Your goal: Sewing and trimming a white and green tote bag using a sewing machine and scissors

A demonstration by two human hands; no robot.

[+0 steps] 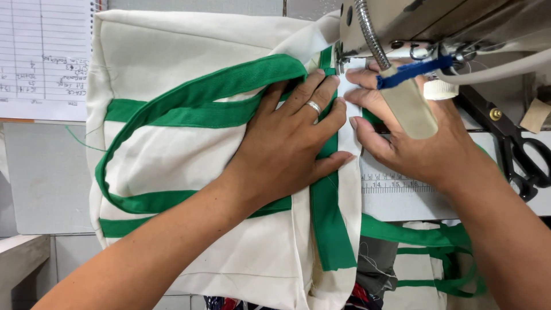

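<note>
left fingers: spread wide and flat, left hand [293, 143] pressing down, nothing pinched; ring on one finger, fingertips lying over the green binding strip [328, 224] right where it runs toward the needle end

right fingers: right hand [410, 140] also flat and fairly open, fingertips nearly touching the left ones, partly hidden behind the lamp arm [402, 95] so full finger spread hard to call

under both palms: cream canvas bag [172, 155], lying flat, seam edge between the two sets of fingertips, rest of it trailing off to the left of the left wrist

feel, probably: soft and floppy but thick-ish cloth, light, not slippery, zero fragile; likely to bunch or creep if not pinned flat

best hold, guessing: flat palms either side of the seam, close to the fingertips; no lifting by the loose parts

just past left knuckles: green handle loop [143, 115], loose, curling out across the bag, could drag under

above the fingertips: sewing machine head [436, 28], close over the right hand

beyond right wrist: black scissors [519, 155] on the machine bed, ruler strip [390, 185] just below the right thumb

far off left: lined paper sheet [43, 57]
</note>
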